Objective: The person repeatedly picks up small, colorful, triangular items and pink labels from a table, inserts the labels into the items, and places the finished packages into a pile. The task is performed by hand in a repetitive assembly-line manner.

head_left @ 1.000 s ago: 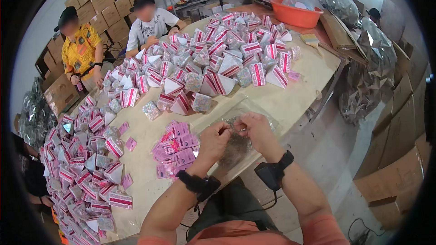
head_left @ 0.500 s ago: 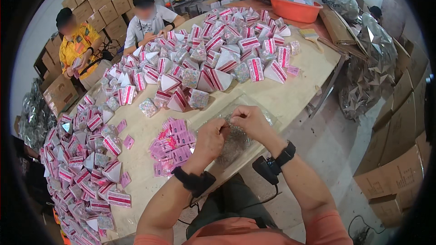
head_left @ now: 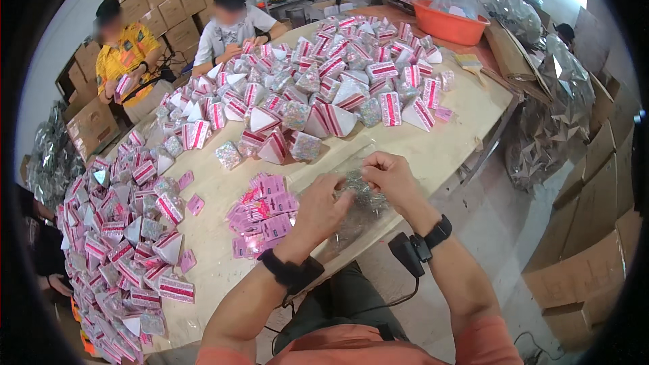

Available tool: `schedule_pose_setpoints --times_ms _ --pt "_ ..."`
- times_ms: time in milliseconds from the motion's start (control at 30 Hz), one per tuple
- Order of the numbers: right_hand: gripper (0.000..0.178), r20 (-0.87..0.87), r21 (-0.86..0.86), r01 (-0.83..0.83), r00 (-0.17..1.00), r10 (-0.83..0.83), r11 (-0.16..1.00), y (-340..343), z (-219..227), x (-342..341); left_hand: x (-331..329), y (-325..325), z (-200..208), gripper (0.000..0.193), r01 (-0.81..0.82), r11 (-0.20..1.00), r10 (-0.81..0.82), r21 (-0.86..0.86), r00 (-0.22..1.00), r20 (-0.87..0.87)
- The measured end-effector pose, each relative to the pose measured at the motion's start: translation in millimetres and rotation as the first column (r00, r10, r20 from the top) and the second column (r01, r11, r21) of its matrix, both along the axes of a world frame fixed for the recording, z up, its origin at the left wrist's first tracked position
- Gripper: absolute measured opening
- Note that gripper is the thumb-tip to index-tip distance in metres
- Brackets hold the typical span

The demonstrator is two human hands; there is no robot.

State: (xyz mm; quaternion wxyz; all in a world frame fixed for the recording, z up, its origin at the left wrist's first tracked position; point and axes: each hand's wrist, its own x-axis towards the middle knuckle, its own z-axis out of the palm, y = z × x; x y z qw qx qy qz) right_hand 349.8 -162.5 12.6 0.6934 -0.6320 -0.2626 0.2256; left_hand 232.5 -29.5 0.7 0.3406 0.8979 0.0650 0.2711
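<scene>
My left hand is over the near edge of the table, its thumb and index finger apart with nothing visible between them. Close by on its right, my right hand has thumb and fingertips pinched together; whatever they hold is too small to make out. Under both hands lies a clear plastic bag with a tangle of fine, shiny silvery pieces on or in it. Beside my left hand is a heap of small pink printed cards.
Wedge-shaped pink-and-white pieces like cake slices cover the far table, with another heap at left. An orange tub and a brush are at far right. Two people sit across; cardboard boxes stand at right.
My hands have moved apart; the left thumb and index finger have opened. The right hand stays pinched. The view has shifted slightly.
</scene>
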Motion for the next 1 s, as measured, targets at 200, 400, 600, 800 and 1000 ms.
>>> schedule_pose_setpoints --times_ms 200,400,600,800,1000 --pt "0.007 0.003 0.012 0.036 0.999 -0.036 0.999 -4 16 -34 -6 -6 4 0.015 0.137 0.957 -0.119 -0.255 0.989 0.084" --pt "0.013 0.315 0.017 -0.022 0.949 0.015 1.000 -13 30 -68 -59 -5 16 0.016 0.174 0.203 -0.389 -0.964 0.917 0.084" --pt "0.013 0.772 -0.109 -0.105 0.618 0.151 0.988 -17 40 -109 -89 0 5 0.017 0.199 0.067 -0.472 -0.978 0.870 0.145" --pt "0.012 0.680 0.034 -0.040 0.733 0.006 0.999 -23 24 -115 -124 55 4 0.021 -0.084 0.968 0.057 -0.237 0.991 -0.119" --pt "0.009 0.327 -0.071 0.007 0.945 0.017 0.997 -28 6 -132 -130 117 -6 0.022 -0.267 0.931 0.305 0.248 0.943 -0.130"
